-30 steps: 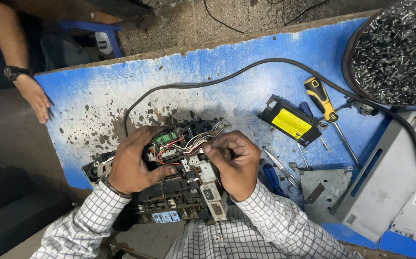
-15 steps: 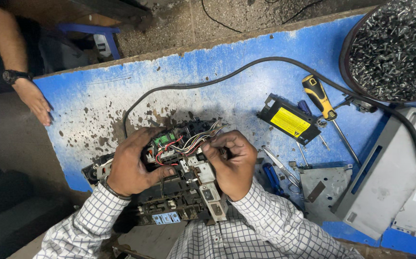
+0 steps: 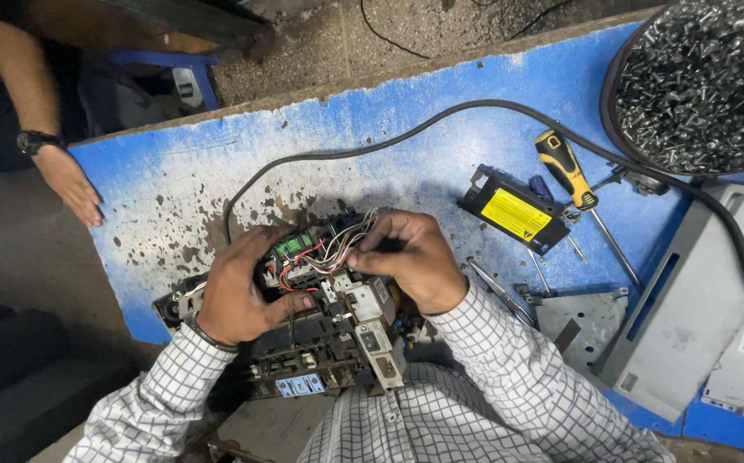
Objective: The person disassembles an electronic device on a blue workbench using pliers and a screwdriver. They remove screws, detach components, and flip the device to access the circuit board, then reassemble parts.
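Hands on electronic assembly, apparently lengthwise toward wearer.

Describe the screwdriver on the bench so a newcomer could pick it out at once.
Start at the blue workbench and find the round tub of screws at its far right corner. Just left of the tub, beside a black box with a yellow label, lies the screwdriver. It alone has a yellow-and-black handle and a thin metal shaft, lying just below the black cable.

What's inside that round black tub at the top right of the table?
The black tub is heaped with small silvery metal screws. They hide its bottom, and the picture's edge cuts off its far side.
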